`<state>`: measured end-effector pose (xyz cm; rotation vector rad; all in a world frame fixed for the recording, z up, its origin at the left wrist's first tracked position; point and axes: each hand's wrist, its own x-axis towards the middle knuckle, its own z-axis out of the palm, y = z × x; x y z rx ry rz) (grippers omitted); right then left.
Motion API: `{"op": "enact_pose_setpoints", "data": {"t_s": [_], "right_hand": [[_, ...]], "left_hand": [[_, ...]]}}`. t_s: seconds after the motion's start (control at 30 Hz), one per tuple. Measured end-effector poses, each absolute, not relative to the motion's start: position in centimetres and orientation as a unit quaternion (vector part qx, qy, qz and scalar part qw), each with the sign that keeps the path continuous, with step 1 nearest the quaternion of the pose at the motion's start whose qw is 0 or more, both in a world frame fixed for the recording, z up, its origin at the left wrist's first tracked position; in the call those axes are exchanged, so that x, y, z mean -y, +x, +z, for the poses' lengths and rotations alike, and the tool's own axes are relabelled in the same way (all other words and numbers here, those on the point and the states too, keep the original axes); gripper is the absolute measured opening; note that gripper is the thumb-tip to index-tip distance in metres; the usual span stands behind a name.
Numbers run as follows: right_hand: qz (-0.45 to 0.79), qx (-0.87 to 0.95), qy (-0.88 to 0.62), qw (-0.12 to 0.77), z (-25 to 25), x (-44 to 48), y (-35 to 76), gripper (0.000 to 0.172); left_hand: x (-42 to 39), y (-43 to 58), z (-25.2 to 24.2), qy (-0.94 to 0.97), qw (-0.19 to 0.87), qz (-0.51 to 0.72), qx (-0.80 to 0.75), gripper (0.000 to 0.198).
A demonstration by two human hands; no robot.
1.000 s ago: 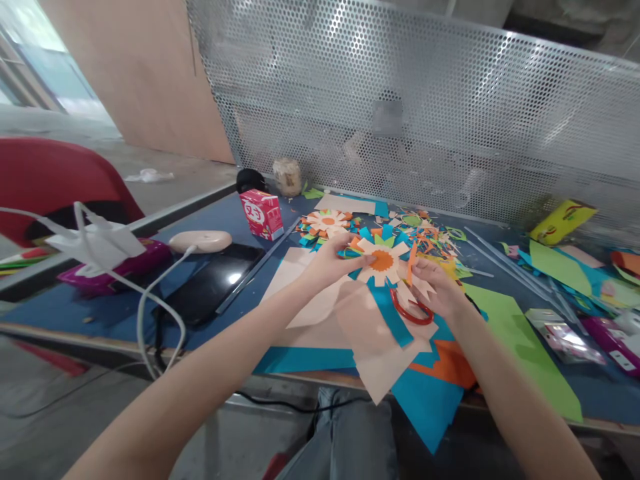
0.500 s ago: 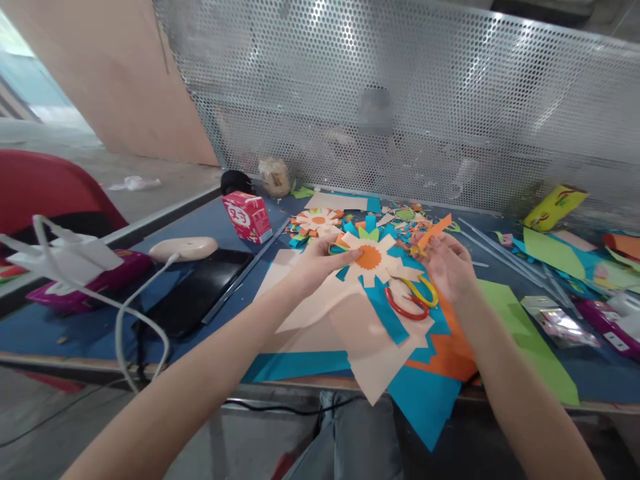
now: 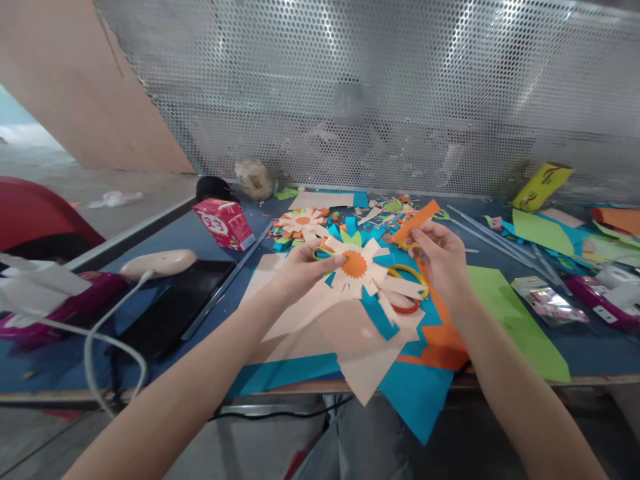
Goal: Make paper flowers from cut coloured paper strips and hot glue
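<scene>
Our left fingers (image 3: 325, 265) pinch a flower (image 3: 356, 265) over the paper sheets (image 3: 295, 330), our right fingers (image 3: 421, 241) an orange strip (image 3: 419, 220); likely light and easily creased, the flower wants holding by its center.

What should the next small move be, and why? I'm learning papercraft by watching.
Probably bring the orange strip toward the paper flower to try it against the orange centre: the right hand holds the strip apart from the flower, the left hand holds the flower's edge, and the colours look alike.
</scene>
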<state>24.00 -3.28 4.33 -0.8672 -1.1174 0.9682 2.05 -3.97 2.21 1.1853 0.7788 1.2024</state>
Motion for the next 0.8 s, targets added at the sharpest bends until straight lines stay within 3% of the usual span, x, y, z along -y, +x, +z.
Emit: {"op": "enact_pose_setpoints", "data": {"t_s": [0.33, 0.8], "right_hand": [[0.404, 0.529, -0.408, 0.625, 3.6, 3.15, 23.98, 0.019], [0.442, 0.518, -0.419, 0.601, 3.85, 3.19, 23.61, 0.023]], "left_hand": [[4.05, 2.13, 2.18, 0.536, 0.579, 0.5, -0.358, 0.028], [3.67, 1.85, 1.61, 0.554, 0.567, 0.481, -0.375, 0.027]]}}
